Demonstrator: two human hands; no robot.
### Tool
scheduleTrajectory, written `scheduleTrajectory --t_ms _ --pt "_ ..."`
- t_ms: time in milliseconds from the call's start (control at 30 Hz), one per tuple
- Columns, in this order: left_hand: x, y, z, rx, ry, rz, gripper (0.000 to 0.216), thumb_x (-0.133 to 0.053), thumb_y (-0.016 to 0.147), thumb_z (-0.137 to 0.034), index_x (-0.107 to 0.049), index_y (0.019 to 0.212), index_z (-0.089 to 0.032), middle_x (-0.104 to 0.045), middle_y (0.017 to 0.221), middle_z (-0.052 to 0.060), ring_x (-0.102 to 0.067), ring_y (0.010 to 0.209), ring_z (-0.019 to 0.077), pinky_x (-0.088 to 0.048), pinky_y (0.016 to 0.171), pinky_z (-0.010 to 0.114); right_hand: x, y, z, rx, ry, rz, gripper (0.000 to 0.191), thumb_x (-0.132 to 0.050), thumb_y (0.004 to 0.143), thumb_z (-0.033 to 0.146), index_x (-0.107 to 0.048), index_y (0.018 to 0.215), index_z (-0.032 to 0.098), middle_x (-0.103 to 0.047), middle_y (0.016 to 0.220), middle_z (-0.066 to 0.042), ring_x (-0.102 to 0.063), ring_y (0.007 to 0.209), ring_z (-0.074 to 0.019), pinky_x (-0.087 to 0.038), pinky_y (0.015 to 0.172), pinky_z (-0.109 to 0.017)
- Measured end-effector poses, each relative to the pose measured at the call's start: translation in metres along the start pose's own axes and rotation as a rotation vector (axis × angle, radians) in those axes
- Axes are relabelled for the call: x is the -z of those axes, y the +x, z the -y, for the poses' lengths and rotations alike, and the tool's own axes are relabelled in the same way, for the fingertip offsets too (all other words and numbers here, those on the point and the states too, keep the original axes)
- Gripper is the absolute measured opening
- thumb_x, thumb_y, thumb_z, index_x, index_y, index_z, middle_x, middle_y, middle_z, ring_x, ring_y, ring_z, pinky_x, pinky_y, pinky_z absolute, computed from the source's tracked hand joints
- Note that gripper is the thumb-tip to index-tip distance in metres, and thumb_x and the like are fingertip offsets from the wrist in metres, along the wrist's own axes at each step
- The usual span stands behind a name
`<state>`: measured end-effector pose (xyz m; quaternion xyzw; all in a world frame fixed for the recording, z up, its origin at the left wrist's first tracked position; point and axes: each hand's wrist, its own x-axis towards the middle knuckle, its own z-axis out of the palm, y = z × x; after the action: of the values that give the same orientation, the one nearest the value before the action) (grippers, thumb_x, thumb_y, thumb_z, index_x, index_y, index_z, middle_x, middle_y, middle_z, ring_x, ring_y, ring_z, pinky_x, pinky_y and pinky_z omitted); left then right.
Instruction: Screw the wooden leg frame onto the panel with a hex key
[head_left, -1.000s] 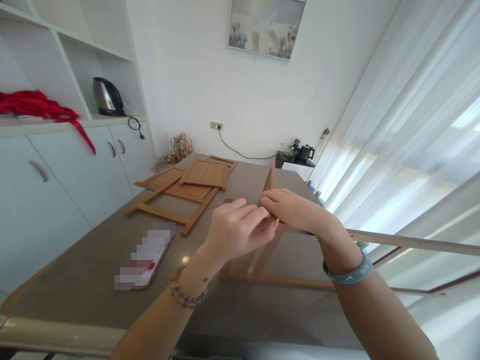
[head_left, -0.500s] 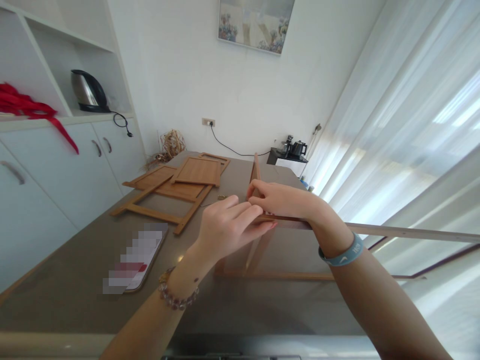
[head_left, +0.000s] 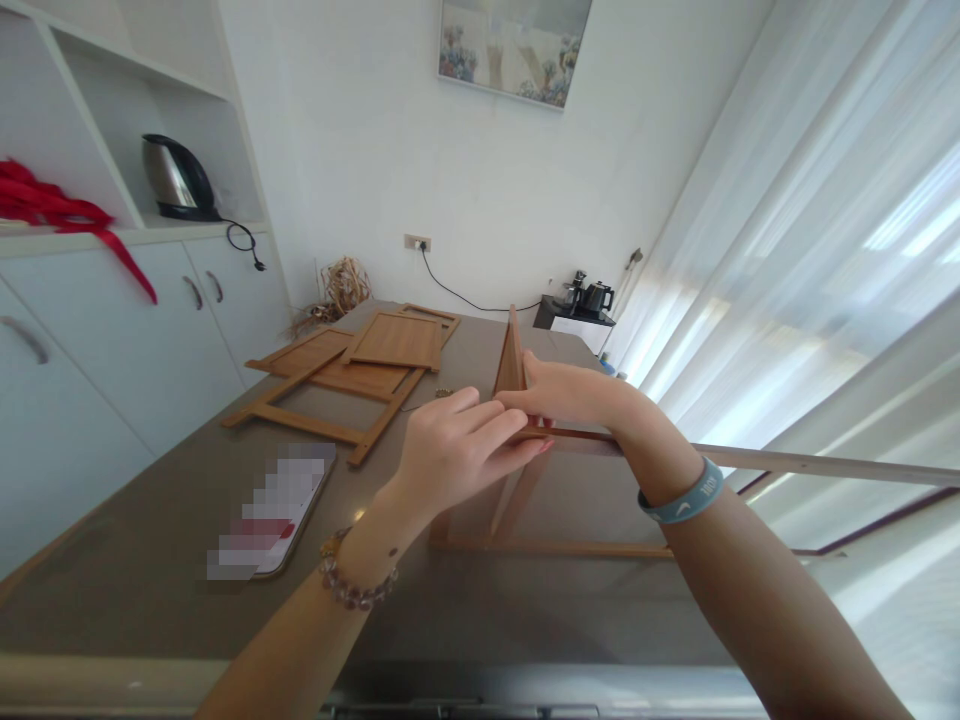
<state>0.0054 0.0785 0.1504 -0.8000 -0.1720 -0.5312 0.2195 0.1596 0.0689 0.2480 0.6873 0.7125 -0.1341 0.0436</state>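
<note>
My left hand (head_left: pixel 457 450), with a bead bracelet at the wrist, has its fingers pressed together against the corner of a standing wooden frame (head_left: pixel 517 500) on the brown table (head_left: pixel 150 570). My right hand (head_left: pixel 570 395), with a blue wristband, grips the same corner where an upright wooden panel (head_left: pixel 512 360) meets the frame's top rail (head_left: pixel 787 462). The rail runs off to the right past the table edge. What the fingertips pinch, if anything small, is hidden.
Flat wooden panels and a ladder-like frame (head_left: pixel 352 365) lie at the table's far left. A phone (head_left: pixel 274 515) lies near my left arm. White cabinets with a kettle (head_left: pixel 172 180) and red cloth (head_left: pixel 60 215) stand at left; sheer curtains hang at right.
The view swung slightly left since a second ago. My right hand's fingers shifted up along the upright panel, and both hands stay on the frame corner.
</note>
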Motion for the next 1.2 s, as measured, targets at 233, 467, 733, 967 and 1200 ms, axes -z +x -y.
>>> scheduleTrajectory --t_ms 233,467,733,967,1200 --pt "-0.001 0.002 0.001 0.004 0.012 -0.008 0.026 -0.067 0.086 -0.041 -0.062 0.072 -0.021 -0.064 0.057 -0.006 -0.047 0.055 0.0120 -0.033 0.052 0.026 0.001 -0.011 0.006 0.138 -0.311 0.027 0.032 -0.034 0.095 0.037 -0.062 0.090 0.021 -0.067 0.090 -0.009 -0.059 0.075 -0.0199 -0.036 0.064 -0.029" --pt "0.000 0.004 0.002 0.013 -0.030 -0.021 0.021 -0.067 0.086 -0.036 -0.061 0.073 -0.020 -0.062 0.056 -0.005 -0.046 0.054 0.0123 -0.035 0.051 0.025 -0.003 -0.007 0.002 0.228 -0.415 0.021 0.026 -0.030 0.095 0.028 -0.055 0.092 0.020 -0.063 0.091 -0.008 -0.054 0.073 -0.0177 -0.031 0.059 -0.027" --pt "-0.001 -0.007 0.005 0.084 -0.297 -0.113 0.014 -0.060 0.084 -0.014 -0.059 0.097 -0.020 -0.070 0.087 0.002 -0.060 0.078 0.0145 -0.050 0.074 0.028 -0.011 -0.007 -0.002 0.271 -0.422 -0.045 0.020 -0.033 0.095 0.028 -0.052 0.096 0.021 -0.060 0.085 -0.007 -0.053 0.069 -0.0183 -0.028 0.055 -0.027" --pt "0.016 -0.019 0.046 0.558 -0.126 -0.018 0.027 -0.035 0.100 -0.030 -0.060 0.094 -0.021 -0.067 0.088 0.004 -0.061 0.084 0.0167 -0.047 0.077 0.031 -0.010 -0.007 0.003 0.194 -0.468 -0.029 0.023 -0.029 0.092 0.023 -0.051 0.098 0.021 -0.061 0.090 -0.010 -0.053 0.070 -0.0193 -0.029 0.055 -0.028" --pt "-0.041 -0.047 0.104 0.786 0.170 0.797 0.023 -0.056 0.094 -0.035 -0.064 0.106 -0.017 -0.066 0.108 0.008 -0.062 0.099 0.0209 -0.053 0.086 0.038 -0.010 -0.006 0.002 0.216 -0.491 -0.038 0.021 -0.029 0.094 0.021 -0.051 0.096 0.020 -0.061 0.092 -0.011 -0.054 0.073 -0.0187 -0.030 0.059 -0.027"
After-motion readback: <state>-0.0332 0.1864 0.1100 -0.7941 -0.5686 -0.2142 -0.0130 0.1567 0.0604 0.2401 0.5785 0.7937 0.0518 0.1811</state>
